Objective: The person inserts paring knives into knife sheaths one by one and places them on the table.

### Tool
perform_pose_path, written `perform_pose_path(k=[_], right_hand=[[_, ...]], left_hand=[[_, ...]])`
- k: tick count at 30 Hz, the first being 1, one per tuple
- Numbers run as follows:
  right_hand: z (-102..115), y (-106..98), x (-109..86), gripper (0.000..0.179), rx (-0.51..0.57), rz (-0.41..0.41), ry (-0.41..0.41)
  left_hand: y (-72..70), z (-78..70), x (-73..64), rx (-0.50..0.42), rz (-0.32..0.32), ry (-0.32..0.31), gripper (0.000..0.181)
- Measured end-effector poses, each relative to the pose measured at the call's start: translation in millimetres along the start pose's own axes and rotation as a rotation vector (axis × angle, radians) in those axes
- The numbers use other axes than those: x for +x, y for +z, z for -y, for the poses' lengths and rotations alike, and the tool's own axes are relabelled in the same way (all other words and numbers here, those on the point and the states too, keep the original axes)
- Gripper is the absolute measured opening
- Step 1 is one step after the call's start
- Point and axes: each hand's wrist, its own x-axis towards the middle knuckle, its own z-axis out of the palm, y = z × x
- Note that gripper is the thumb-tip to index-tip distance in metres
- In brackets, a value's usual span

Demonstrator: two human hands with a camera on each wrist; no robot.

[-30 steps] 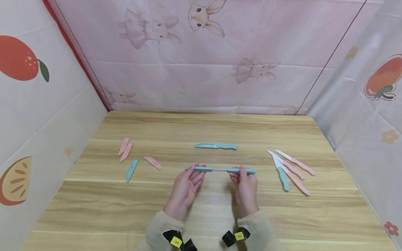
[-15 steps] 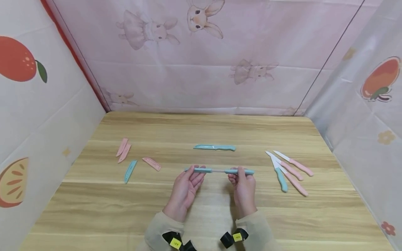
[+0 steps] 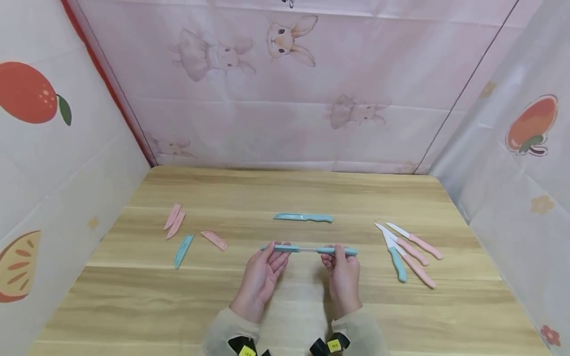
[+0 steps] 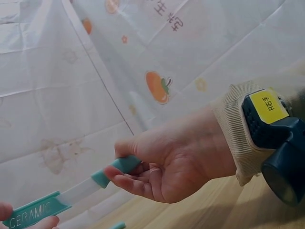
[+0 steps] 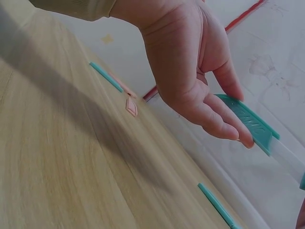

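Clamped with right grip [image 3: 345,277] on handle [image 3: 327,250] behind blade [image 3: 308,250], with left grip [image 3: 258,279] on sheath [image 3: 287,248] round its front; probably light, stiff, brittle: hold by handle.

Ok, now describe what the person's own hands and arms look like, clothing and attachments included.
The left hand and right hand are bare, without gloves. Long beige fabric sleeves cover the forearms, and the right one ends in a ribbed knit cuff. At each wrist sits a black, blocky camera unit carrying a yellow rectangular label with dark print. No cable shows.
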Motion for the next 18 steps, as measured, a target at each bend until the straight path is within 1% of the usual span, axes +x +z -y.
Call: perform_pose_path(k=[5,7,13,18], right_hand=[[-1.9,0.7,-0.4,0.024,0.035,-0.013,-0.023],[-2.1,1.0,-0.1,0.024,0.037,-0.012,-0.025],[-3.5,2.1,0.8,0.024,0.009,-0.013,-0.009],[-4.4,1.9,1.1,0.022,0.012,-0.015,0.010]], left_hand=[[1.0,0.1,0.7,0.006,0.011,-0.001,0.038],[1.3,0.0,0.8,0.009,0.006,-0.005,0.037],[0.7,0.2,1.4,0.009,-0.010,-0.017,0.037],[1.4,0.9,2.3,0.004,-0.015,-0.030,0.037]])
